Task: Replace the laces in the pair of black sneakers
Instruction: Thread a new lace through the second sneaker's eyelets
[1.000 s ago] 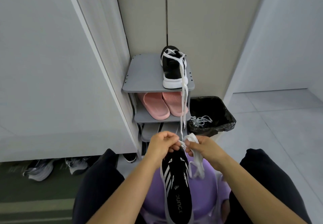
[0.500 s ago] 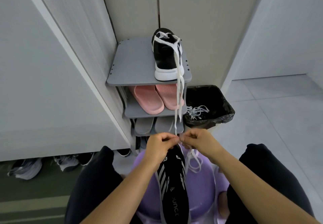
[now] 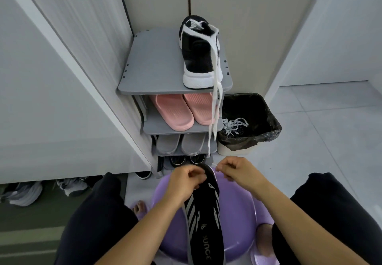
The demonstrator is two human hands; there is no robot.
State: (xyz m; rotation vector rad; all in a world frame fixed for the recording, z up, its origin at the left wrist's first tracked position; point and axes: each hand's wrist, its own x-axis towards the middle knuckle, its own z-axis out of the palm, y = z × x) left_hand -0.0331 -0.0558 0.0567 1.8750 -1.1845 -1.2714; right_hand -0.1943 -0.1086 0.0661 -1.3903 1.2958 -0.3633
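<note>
Head view | change: the lace bunch hanging from the right hand (image 3: 237,171) a second ago is gone, so I judge the slack is drawn through | left hand (image 3: 185,183) grips sneaker (image 3: 204,219) end, right pinches lace (image 3: 215,165) | sneaker over stool (image 3: 244,219), sole up, long axis pointing away toward rack (image 3: 157,64)

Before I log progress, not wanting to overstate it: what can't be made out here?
All head view.
- Held sneaker: sole faces camera, hiding upper and eyelets; heel cut off by bottom edge.
- Lace: only a sliver shows at the right hand's pinch; the left hand, gripping the toe, covers the rest.
- Dark shoes on bottom shelf: mostly hidden by the shelf above.
- Shoes under left cabinet: dim, blurred.
</note>
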